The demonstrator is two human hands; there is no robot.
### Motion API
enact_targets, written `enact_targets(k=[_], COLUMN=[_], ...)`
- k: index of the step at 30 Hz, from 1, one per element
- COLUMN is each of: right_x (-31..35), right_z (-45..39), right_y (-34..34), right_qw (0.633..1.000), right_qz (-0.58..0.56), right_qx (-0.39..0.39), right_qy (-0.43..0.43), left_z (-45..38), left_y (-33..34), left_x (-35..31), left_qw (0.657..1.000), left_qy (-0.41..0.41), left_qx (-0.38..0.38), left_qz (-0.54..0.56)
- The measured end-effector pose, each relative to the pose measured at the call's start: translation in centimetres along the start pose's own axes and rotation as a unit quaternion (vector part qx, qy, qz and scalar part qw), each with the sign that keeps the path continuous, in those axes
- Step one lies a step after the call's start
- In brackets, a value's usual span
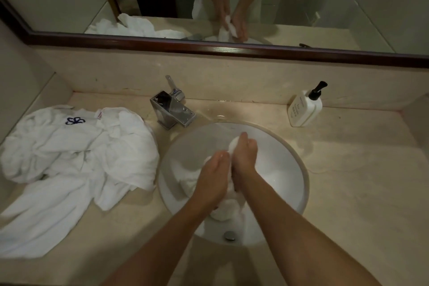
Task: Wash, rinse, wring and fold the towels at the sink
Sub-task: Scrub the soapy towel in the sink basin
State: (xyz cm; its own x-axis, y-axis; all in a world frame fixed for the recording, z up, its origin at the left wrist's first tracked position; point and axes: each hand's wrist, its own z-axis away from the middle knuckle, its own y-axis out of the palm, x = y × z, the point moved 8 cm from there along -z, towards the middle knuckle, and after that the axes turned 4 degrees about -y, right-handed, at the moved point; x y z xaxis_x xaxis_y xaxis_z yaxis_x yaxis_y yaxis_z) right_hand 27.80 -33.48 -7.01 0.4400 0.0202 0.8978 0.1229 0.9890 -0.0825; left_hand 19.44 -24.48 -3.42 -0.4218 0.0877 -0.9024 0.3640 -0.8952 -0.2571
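Towel (228, 206), white and bunched into a wet roll, sits above the middle of the round white sink (299, 183), held between both hands. Left hand (212, 177) curls over the roll from the left side, its fingers wrapped round the cloth, and right hand (245, 158) grips it from the right, fingers closed on the upper end, where a small knob of cloth shows just past the fingertips. Both hands lie side by side, touching or nearly so, with the rest of the towel hanging below them toward the near side of the basin. A metal drain fitting (229, 235) shows at the near edge of the bowl. On the beige stone worktop (348, 181) left of the sink lies a heap of white towels (76, 158), crumpled and spread out, one with a dark blue emblem on it; the heap's right edge comes just beside the sink rim. A chrome faucet (173, 109) with a square spout stands behind the basin, to its left. Near the back wall at the right stands a white soap dispenser (305, 109) with a black pump. A dark-framed mirror (325, 7) runs along the wall and reflects the hands and the towels.
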Motion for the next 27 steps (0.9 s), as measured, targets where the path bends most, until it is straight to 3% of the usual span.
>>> enact_targets(k=[1, 5, 7, 10, 13, 14, 17, 19, 21, 25, 27], right_x=[-0.2, -1.9, -2.4, -2.9, -3.8, -4.2, -8.4, -12.3, -14.5, -13.0, -9.7], right_z=[0.3, 5.3, 3.7, 0.0, -0.5, 0.2, 2.0, 3.7, 4.5, 4.8, 3.2], right_y=[0.1, 2.7, 1.8, -1.3, -3.6, -4.7, -8.8, -9.8, -10.5, -9.6, -8.7], right_qw=[1.000, 0.988, 0.996, 0.998, 0.982, 0.979, 0.967, 0.925, 0.910, 0.899, 0.927], right_qz=[-0.007, 0.082, 0.064, -0.003, -0.142, -0.149, -0.103, -0.136, -0.099, -0.061, 0.018], right_qx=[0.014, 0.103, 0.048, -0.041, -0.003, 0.018, 0.025, 0.079, 0.125, 0.165, 0.159], right_qy=[0.011, -0.082, -0.042, 0.055, 0.124, 0.137, 0.234, 0.345, 0.384, 0.401, 0.339], left_z=[-0.7, -4.4, -2.3, 0.9, -0.5, -0.8, 0.4, 1.8, 2.5, 0.6, -0.8], left_y=[-0.3, -2.0, -1.5, 0.0, -2.4, -3.2, -2.8, -2.3, -2.3, -3.3, -3.8], left_x=[0.4, 3.7, 3.6, 2.7, 6.0, 8.1, 14.6, 17.4, 18.4, 16.8, 16.4], left_qw=[1.000, 0.992, 0.993, 0.992, 0.989, 0.975, 0.870, 0.808, 0.778, 0.806, 0.832], left_qy=[-0.009, -0.123, -0.114, -0.075, -0.146, -0.198, -0.336, -0.415, -0.453, -0.392, -0.352], left_qx=[-0.009, -0.026, -0.010, 0.050, -0.001, -0.002, 0.064, 0.094, 0.111, 0.060, 0.024], left_qz=[-0.017, 0.000, 0.004, -0.083, 0.021, 0.105, 0.355, 0.408, 0.422, 0.439, 0.428])
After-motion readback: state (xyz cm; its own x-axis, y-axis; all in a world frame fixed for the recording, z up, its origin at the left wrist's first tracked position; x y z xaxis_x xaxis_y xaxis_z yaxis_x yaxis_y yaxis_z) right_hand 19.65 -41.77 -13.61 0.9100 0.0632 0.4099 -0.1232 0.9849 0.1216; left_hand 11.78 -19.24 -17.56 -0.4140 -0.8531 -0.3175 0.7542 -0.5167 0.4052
